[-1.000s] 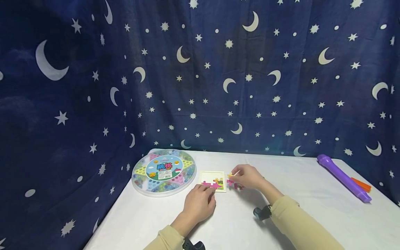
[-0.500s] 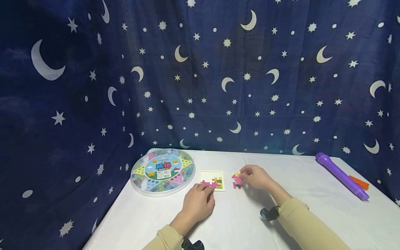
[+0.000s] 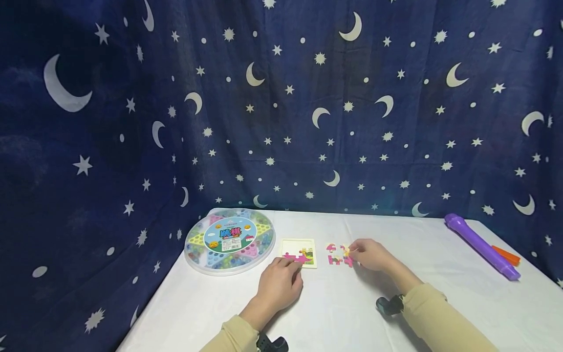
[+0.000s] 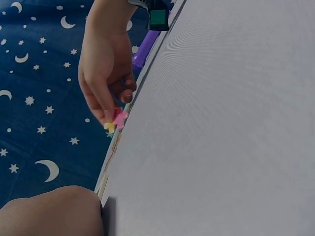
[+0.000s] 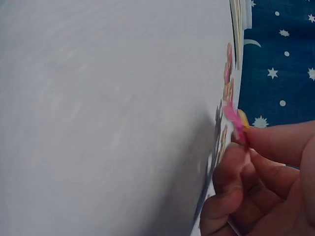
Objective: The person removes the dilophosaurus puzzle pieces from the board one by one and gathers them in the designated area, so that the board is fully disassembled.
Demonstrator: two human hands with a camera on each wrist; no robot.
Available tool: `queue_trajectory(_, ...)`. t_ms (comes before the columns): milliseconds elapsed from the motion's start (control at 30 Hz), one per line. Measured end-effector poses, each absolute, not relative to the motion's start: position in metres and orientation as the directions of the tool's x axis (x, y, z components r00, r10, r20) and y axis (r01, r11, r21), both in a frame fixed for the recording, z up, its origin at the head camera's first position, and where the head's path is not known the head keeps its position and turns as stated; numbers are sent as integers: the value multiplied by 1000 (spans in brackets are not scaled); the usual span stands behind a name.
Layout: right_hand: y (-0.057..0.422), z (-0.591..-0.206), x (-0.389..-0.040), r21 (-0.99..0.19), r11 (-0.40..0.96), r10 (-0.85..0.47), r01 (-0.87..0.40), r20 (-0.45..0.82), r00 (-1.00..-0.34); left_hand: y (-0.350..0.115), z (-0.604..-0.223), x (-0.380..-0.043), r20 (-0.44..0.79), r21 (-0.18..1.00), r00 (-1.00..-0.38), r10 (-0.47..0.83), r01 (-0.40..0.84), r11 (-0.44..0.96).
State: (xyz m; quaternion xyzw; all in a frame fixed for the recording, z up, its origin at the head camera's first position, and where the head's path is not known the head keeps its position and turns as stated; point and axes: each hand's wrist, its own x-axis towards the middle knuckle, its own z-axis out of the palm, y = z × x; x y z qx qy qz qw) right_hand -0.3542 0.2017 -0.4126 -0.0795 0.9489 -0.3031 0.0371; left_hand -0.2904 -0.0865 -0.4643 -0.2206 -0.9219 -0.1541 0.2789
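A small pale puzzle tray [image 3: 293, 244] lies mid-table in the head view, with pink and green jigsaw pieces [image 3: 308, 256] filling its lower and right parts. My left hand [image 3: 280, 282] rests with its fingers on the tray's front edge, covering some of it. To the right, my right hand [image 3: 371, 255] pinches a pink and yellow puzzle piece [image 5: 236, 120] between thumb and fingers. In the left wrist view the same piece [image 4: 120, 119] shows at the fingertips. Beside that hand, several loose pink puzzle pieces [image 3: 335, 260] lie on the white tabletop.
A round Chinese checkers box [image 3: 200, 252] with coloured marbles sits left of the tray. On the right side of the table [image 3: 334, 313] lie a purple stick-shaped toy [image 3: 481, 247] and an orange object [image 3: 507, 255]. A dark blue star-patterned curtain [image 3: 303, 132] hangs behind.
My right hand has moved away from the tray to the right, holding a puzzle piece, and the loose pieces beside it now lie spread apart. The left hand has stayed on the tray.
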Motion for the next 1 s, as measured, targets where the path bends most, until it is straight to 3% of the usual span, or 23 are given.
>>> queue_trajectory(567,212,-414,-346,-635,763,-188,-120,-41,-981,-87,-466,-291,585,156,-744,322,493,856)
queue_trajectory(1000,212,-413,-348,-566,812,-179,-140,-14,-984,-86,-465,-291,580,160,-748,323,493,855)
